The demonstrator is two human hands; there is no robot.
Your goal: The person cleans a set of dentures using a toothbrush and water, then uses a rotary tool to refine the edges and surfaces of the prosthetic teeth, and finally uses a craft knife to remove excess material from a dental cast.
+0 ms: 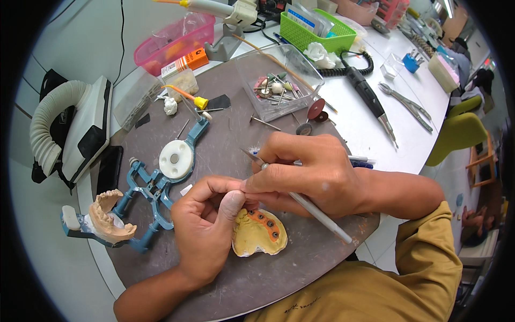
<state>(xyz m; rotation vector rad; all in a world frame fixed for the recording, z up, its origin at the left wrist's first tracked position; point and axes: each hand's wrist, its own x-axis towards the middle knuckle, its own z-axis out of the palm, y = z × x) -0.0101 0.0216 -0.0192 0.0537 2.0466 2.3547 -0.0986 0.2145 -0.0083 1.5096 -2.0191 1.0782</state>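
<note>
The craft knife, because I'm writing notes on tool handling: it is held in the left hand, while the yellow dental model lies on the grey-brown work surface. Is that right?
Not quite: the head view shows the craft knife in the right hand. The yellow dental model does lie on the grey-brown work surface.

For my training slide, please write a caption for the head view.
Left hand meets right hand, which holds a slim knife, near a yellow dental model.

Green basket (301,35) holding packets (301,19); pink basket (204,33) near orange-white box (197,58); green chair (456,139) right.
</note>
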